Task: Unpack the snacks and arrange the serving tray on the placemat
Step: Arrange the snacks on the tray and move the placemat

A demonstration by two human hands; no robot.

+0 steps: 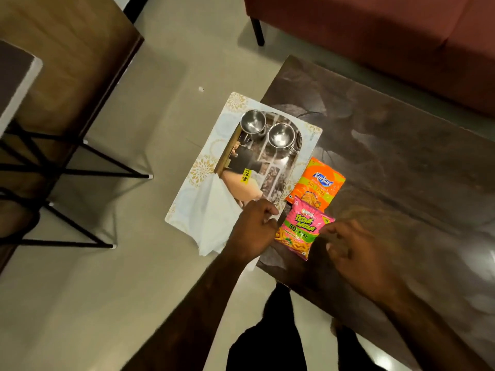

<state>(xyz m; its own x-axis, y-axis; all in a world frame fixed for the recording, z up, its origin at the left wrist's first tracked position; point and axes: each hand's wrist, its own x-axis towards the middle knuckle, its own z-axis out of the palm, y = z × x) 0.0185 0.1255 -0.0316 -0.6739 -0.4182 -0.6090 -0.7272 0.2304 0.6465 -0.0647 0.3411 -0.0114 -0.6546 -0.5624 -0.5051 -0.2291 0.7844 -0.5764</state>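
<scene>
A pink and green snack packet (304, 231) lies on the dark table, partly overlapping an orange snack packet (318, 187) behind it. My left hand (253, 231) touches the pink packet's left edge with curled fingers. My right hand (356, 253) has its fingertips at the packet's right edge. Whether either hand grips it is unclear. To the left, a shiny steel serving tray (257, 167) lies on a white placemat with gold flowers (203, 170). Two steel bowls (253, 124) (281, 135) stand at the tray's far end. A white napkin (214, 218) lies on the mat's near end.
The placemat overhangs the left edge of the dark marbled table (388, 162). A red sofa (388, 36) stands beyond the table. A wooden side table with black metal legs (61, 103) is at the left, on a pale floor (174, 62).
</scene>
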